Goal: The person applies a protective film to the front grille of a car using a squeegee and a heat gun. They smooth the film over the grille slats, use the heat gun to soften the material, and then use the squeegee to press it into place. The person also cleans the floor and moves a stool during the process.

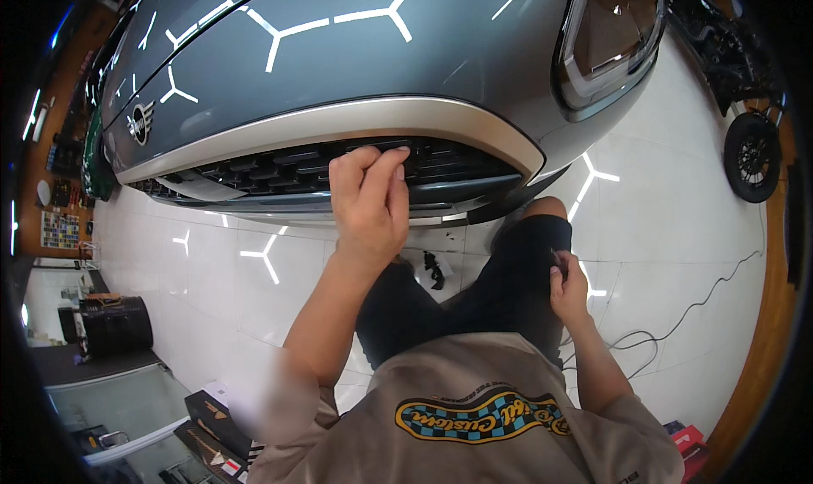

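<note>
The front of a blue-grey car (339,65) fills the upper view. A satin silver trim (398,118) frames its black grille (461,164). My left hand (370,200) is raised in front of the grille, just below the trim, with its fingers curled and their tips pressed together. Whatever they pinch, if anything, is too small to see. Beside my right thigh my right hand (571,287) is closed around a small, thin dark object (556,259), whose kind I cannot make out.
Black scraps (434,271) lie on the white tiled floor between my feet. At the right stand a black wheel (752,156) and a loose cable (677,327). A black drum (118,325) and an open-topped box (216,425) are at the left. A headlight (611,39) sits upper right.
</note>
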Action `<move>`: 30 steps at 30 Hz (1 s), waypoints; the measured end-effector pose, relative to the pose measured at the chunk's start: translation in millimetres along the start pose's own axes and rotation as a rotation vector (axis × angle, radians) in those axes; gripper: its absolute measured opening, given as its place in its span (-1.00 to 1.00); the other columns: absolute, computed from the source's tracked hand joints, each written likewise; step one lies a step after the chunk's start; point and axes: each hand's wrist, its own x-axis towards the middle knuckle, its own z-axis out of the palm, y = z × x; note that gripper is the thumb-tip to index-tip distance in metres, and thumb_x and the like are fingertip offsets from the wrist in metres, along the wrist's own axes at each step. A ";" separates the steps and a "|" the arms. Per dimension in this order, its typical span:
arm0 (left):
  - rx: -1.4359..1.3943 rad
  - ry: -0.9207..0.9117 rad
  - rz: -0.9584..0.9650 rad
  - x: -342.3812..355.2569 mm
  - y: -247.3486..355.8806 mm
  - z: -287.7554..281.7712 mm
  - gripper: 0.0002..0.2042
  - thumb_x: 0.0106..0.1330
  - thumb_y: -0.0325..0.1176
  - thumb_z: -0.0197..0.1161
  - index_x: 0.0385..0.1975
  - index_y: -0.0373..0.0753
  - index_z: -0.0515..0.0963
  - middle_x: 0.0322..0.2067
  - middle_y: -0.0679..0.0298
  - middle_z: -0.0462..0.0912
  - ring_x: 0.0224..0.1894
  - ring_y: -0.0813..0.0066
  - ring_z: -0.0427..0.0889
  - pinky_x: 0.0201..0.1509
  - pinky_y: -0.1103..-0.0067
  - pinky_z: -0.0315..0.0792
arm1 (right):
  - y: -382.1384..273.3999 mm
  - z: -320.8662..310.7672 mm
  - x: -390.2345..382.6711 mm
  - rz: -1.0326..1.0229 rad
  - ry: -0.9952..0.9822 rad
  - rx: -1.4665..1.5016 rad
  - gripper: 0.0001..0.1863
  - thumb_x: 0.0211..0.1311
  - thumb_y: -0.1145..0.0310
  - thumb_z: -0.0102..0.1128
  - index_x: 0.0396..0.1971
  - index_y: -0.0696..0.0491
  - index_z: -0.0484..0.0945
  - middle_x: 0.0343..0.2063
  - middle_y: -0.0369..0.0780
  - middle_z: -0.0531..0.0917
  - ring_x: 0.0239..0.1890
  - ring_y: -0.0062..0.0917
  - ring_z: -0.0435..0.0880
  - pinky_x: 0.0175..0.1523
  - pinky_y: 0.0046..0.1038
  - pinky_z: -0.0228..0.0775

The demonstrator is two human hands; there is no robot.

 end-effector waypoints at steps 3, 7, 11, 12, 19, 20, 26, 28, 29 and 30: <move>-0.075 0.094 -0.061 -16.0 -12.5 2.7 -0.75 0.17 -0.64 0.22 -0.13 -0.36 0.54 -0.22 0.08 0.50 -0.23 0.21 0.51 -0.11 0.46 0.41 | -66.6 -39.2 30.7 -0.082 -0.043 0.179 -0.68 0.17 0.59 0.01 -0.04 0.22 0.48 -0.39 -0.10 0.54 -0.35 -0.32 0.58 -0.17 -0.39 0.43; -0.080 0.145 -0.123 -20.0 9.1 3.0 -0.74 0.22 -0.59 0.20 -0.07 -0.34 0.55 -0.26 0.11 0.51 -0.27 0.28 0.50 -0.12 0.48 0.41 | -145.3 -88.9 72.3 -0.390 -0.101 0.127 -0.58 0.22 0.68 -0.09 0.08 0.14 0.47 -0.37 -0.14 0.56 -0.36 -0.44 0.57 -0.16 -0.48 0.43; -0.123 -0.107 -0.256 -10.9 14.3 -6.7 -0.73 0.27 -0.58 0.17 -0.03 -0.29 0.56 -0.39 0.20 0.44 -0.40 0.40 0.47 -0.17 0.50 0.39 | -167.5 -87.9 78.4 -0.511 -0.147 0.217 -0.57 0.29 0.64 -0.06 0.15 0.11 0.45 -0.34 -0.17 0.58 -0.36 -0.52 0.56 -0.17 -0.52 0.45; -0.073 -0.143 -0.218 -7.4 15.6 -10.9 -0.73 0.27 -0.57 0.18 -0.03 -0.28 0.56 -0.42 0.21 0.43 -0.42 0.40 0.47 -0.20 0.50 0.39 | -171.8 -83.2 75.7 -0.447 -0.165 0.252 -0.58 0.31 0.63 -0.06 0.16 0.11 0.45 -0.33 -0.17 0.58 -0.36 -0.53 0.56 -0.17 -0.53 0.45; -0.132 -0.041 -0.134 -3.3 8.4 -7.4 -0.80 0.21 -0.51 0.30 -0.16 -0.24 0.62 -0.47 0.24 0.46 -0.44 0.33 0.42 -0.29 0.45 0.31 | -181.6 -17.0 58.5 -0.428 -0.086 0.370 -0.63 0.42 0.45 -0.01 0.18 0.16 0.40 -0.42 -0.28 0.53 -0.51 -0.69 0.43 -0.39 -0.64 0.33; -0.103 0.006 -0.081 -2.0 5.8 -5.9 -0.83 0.19 -0.50 0.31 -0.21 -0.24 0.63 -0.47 0.26 0.46 -0.44 0.33 0.41 -0.28 0.45 0.29 | -182.3 -11.4 54.4 -0.404 -0.099 0.399 -0.64 0.42 0.45 -0.01 0.18 0.15 0.40 -0.43 -0.28 0.53 -0.52 -0.69 0.43 -0.39 -0.64 0.33; -0.030 0.050 0.045 9.9 3.3 7.5 -0.88 0.12 -0.50 0.35 -0.33 -0.22 0.65 -0.46 0.31 0.47 -0.41 0.34 0.39 -0.27 0.46 0.27 | -159.5 -4.5 33.8 -0.200 -0.213 0.547 -0.66 0.44 0.45 -0.03 0.16 0.16 0.39 -0.44 -0.30 0.53 -0.51 -0.71 0.44 -0.39 -0.66 0.32; -0.019 0.049 0.042 10.1 3.9 9.3 -0.86 0.12 -0.51 0.35 -0.32 -0.20 0.64 -0.46 0.31 0.47 -0.40 0.35 0.39 -0.28 0.45 0.26 | -150.9 -8.1 29.1 -0.168 -0.222 0.546 -0.66 0.44 0.45 -0.03 0.16 0.17 0.38 -0.43 -0.30 0.54 -0.50 -0.71 0.44 -0.38 -0.66 0.33; 0.028 0.048 0.087 9.3 4.3 10.1 -0.84 0.11 -0.51 0.35 -0.30 -0.20 0.64 -0.46 0.32 0.47 -0.39 0.36 0.39 -0.29 0.45 0.26 | -146.8 -8.6 26.0 -0.148 -0.228 0.546 -0.66 0.44 0.45 -0.04 0.16 0.17 0.38 -0.42 -0.30 0.54 -0.50 -0.71 0.45 -0.37 -0.66 0.33; 0.076 0.048 0.133 9.1 4.3 11.2 -0.82 0.10 -0.52 0.35 -0.28 -0.19 0.63 -0.45 0.32 0.46 -0.39 0.36 0.40 -0.29 0.44 0.26 | -142.9 -7.3 24.5 -0.137 -0.233 0.562 -0.66 0.44 0.45 -0.04 0.16 0.17 0.38 -0.41 -0.29 0.54 -0.49 -0.71 0.45 -0.36 -0.66 0.34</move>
